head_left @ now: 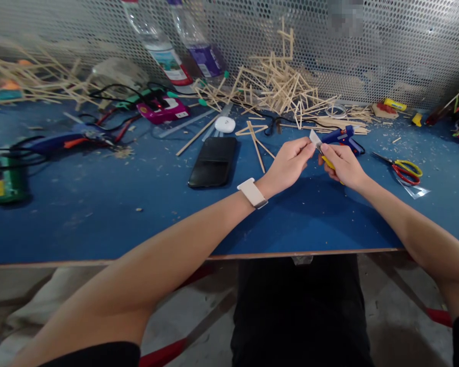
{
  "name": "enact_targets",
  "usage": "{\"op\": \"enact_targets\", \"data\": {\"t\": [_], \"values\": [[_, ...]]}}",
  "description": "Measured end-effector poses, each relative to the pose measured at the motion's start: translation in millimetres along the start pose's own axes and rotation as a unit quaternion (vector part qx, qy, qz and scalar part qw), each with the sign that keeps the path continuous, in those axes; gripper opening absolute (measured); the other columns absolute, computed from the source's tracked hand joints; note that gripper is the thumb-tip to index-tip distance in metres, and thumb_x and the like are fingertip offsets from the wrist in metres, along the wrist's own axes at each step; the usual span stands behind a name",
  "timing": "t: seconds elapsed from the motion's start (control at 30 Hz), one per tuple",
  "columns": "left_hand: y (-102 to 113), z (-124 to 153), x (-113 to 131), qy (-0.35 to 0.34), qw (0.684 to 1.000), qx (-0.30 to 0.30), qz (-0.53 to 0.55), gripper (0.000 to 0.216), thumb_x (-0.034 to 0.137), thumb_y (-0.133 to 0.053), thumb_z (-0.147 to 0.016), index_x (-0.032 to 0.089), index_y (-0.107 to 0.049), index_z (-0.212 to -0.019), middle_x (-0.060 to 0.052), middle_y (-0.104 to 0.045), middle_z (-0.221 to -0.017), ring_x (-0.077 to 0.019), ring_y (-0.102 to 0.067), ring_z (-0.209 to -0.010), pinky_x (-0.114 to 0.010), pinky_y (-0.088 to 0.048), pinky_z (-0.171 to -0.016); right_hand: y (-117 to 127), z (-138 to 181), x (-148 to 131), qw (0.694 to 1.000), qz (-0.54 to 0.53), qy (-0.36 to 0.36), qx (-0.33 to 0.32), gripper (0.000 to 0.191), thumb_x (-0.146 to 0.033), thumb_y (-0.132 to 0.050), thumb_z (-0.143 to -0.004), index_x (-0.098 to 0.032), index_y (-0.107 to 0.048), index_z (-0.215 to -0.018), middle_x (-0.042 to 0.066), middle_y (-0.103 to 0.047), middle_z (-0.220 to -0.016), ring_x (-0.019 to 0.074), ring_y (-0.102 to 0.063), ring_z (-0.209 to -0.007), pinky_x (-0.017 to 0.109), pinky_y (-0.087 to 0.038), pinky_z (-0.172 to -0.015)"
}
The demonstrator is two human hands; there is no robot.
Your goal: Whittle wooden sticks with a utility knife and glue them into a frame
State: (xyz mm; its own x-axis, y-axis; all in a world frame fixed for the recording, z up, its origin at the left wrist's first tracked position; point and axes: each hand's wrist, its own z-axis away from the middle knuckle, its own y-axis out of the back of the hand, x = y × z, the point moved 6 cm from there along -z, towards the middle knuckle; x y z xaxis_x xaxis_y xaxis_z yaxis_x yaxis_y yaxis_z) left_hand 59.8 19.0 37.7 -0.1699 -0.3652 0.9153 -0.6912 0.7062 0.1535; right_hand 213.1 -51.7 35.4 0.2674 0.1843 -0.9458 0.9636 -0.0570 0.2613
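Two bare forearms (pixel 199 244) cross the straight, brown-edged front of a smooth blue tabletop (pixel 137 229) flecked with pale crumbs; a white band (pixel 253 193) of flat, matte appearance circles the left wrist. Beyond it, the left hand (pixel 290 162) pinches a small, pale, flat-faced piece (pixel 314 136) between thumb and forefinger, above the right-centre of the tabletop. Just beside it, the right hand (pixel 340 164) has its fingers curled around a yellow-handled tool (pixel 328 162), thumb pressed towards the piece; the exact contact is too small to tell.

To the left lies a glossy black rectangular phone (pixel 213 162); to the right, slender scissors (pixel 393 163) with red and yellow loops partly overlie a clear, angular plate (pixel 418 191). A green, rounded-edged device (pixel 5 178) sits at far left, near a blue tool (pixel 57 143) with an orange part. Directly behind the right hand, a blue glue gun (pixel 340 135) crowds the workspace. Squared wooden sticks (pixel 257 148) cross beside the left hand, with a smooth white oval case (pixel 225 124) and a glossy magenta device (pixel 164 110) farther left. Behind, a tangled stick heap (pixel 279 86) and two clear plastic bottles (pixel 172 63) stand before a perforated metal panel (pixel 245 25).
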Motion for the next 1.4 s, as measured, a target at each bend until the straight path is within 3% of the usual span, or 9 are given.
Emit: {"op": "enact_targets", "data": {"t": [0.17,0.33,0.53,0.7,0.9,1.03,1.23,1.4], "values": [[0.2,2.1,-4.0,0.045,0.998,0.014,0.046,0.051,0.066,-0.071,-0.121,0.027,-0.053,-0.092,0.01,-0.034,-0.068,-0.0108,-0.031,-0.052,-0.026,-0.026,-0.047,4.7,1.3,-4.1,0.998,0.028,0.021,0.045,0.087,-0.11,-0.059,-0.107,-0.026,-0.067,-0.086,-0.006,-0.049,-0.056,0.0122,-0.045,-0.046,0.028,-0.032,-0.042],[-4.9,2.4,-8.3,0.062,0.994,-0.035,0.087,0.03,0.046,-0.065,-0.118,0.028,-0.053,-0.099,0.011,-0.035,-0.069,-0.011,-0.027,-0.053,-0.025,-0.028,-0.049,1.2,3.1,-9.1,0.997,0.057,0.044,0.003,0.087,-0.109,-0.06,-0.107,-0.025,-0.069,-0.085,-0.005,-0.051,-0.056,0.0129,-0.047,-0.049,0.029,-0.033,-0.045],[-2.4,4.2,11.2,-0.027,0.993,-0.112,-0.028,0.054,0.072,-0.068,-0.123,0.025,-0.06,-0.097,0.008,-0.041,-0.065,-0.0131,-0.037,-0.056,-0.029,-0.034,-0.053,-3.3,4.0,-14.3,0.996,0.042,0.058,-0.053,0.082,-0.104,-0.062,-0.11,-0.026,-0.067,-0.086,-0.008,-0.046,-0.054,0.0124,-0.044,-0.048,0.03,-0.034,-0.048],[2.5,1.9,19.8,-0.066,0.988,-0.107,-0.093,0.075,0.093,-0.06,-0.121,0.023,-0.068,-0.095,0.002,-0.051,-0.068,-0.0164,-0.049,-0.064,-0.03,-0.04,-0.058,-0.9,4.0,-10.6,0.997,0.036,0.057,-0.041,0.082,-0.102,-0.064,-0.111,-0.024,-0.07,-0.086,-0.008,-0.047,-0.053,0.011,-0.043,-0.046,0.03,-0.032,-0.047],[4.3,-3.9,20.2,-0.094,0.985,-0.103,-0.101,0.077,0.096,-0.066,-0.116,0.022,-0.075,-0.1,-0.003,-0.069,-0.083,-0.0164,-0.056,-0.07,-0.031,-0.045,-0.065,0.5,4.3,-9.5,0.997,0.035,0.067,-0.033,0.083,-0.101,-0.066,-0.112,-0.022,-0.073,-0.087,-0.005,-0.053,-0.058,0.0111,-0.047,-0.051,0.029,-0.033,-0.048],[6.4,-4.9,21.5,-0.093,0.987,-0.098,-0.091,0.075,0.095,-0.067,-0.116,0.023,-0.07,-0.097,-0.001,-0.064,-0.081,-0.0165,-0.055,-0.071,-0.032,-0.045,-0.067,0.8,4.8,-12.0,0.996,0.045,0.07,-0.018,0.085,-0.104,-0.063,-0.11,-0.023,-0.071,-0.086,-0.004,-0.055,-0.06,0.0122,-0.048,-0.054,0.029,-0.033,-0.05],[4.8,-5.3,15.2,-0.085,0.99,-0.077,-0.08,0.076,0.097,-0.069,-0.114,0.025,-0.061,-0.091,0.004,-0.047,-0.076,-0.0151,-0.037,-0.066,-0.034,-0.031,-0.061,1.2,5.9,-12.9,0.995,0.067,0.066,0.01,0.086,-0.107,-0.063,-0.108,-0.026,-0.065,-0.079,-0.003,-0.052,-0.058,0.0129,-0.046,-0.054,0.03,-0.033,-0.05],[3.3,-4.2,12.7,-0.074,0.994,-0.066,-0.046,0.075,0.095,-0.071,-0.115,0.026,-0.054,-0.089,0.004,-0.046,-0.074,-0.0152,-0.038,-0.067,-0.033,-0.03,-0.06,0.0,5.8,-13.1,0.994,0.084,0.067,0.032,0.087,-0.108,-0.059,-0.109,-0.026,-0.064,-0.077,-0.003,-0.052,-0.058,0.0139,-0.048,-0.055,0.032,-0.035,-0.053]]}}
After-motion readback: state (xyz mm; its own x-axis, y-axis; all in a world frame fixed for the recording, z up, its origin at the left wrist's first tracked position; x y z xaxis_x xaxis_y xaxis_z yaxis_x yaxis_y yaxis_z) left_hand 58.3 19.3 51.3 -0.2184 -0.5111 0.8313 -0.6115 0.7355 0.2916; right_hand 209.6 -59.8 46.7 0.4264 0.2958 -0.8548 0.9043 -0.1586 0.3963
